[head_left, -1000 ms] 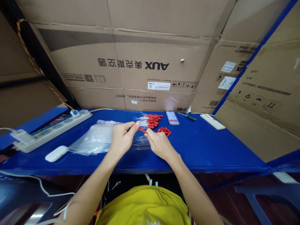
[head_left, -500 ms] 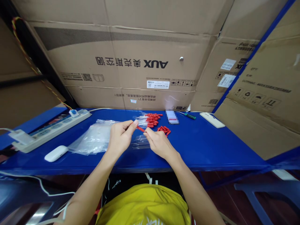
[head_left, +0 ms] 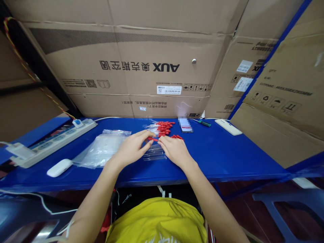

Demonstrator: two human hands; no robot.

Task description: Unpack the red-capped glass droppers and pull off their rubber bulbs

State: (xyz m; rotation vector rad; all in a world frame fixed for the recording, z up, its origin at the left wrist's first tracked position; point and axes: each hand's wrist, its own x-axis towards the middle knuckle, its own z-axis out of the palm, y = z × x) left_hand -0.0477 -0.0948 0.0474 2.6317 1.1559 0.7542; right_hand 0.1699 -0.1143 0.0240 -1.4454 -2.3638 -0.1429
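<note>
A red handle is held out between the two hands: the right hand seems to pinch its right end; the left hand curls loosely at the other, thumb parted, and I can't tell whether it grips. Just nearer lie bare metal shafts; loose red pieces sit right, apparently still unpaired. The far heap of red-handled shafts looks done. Left, flat clear bags show no contents I can make out.
</note>
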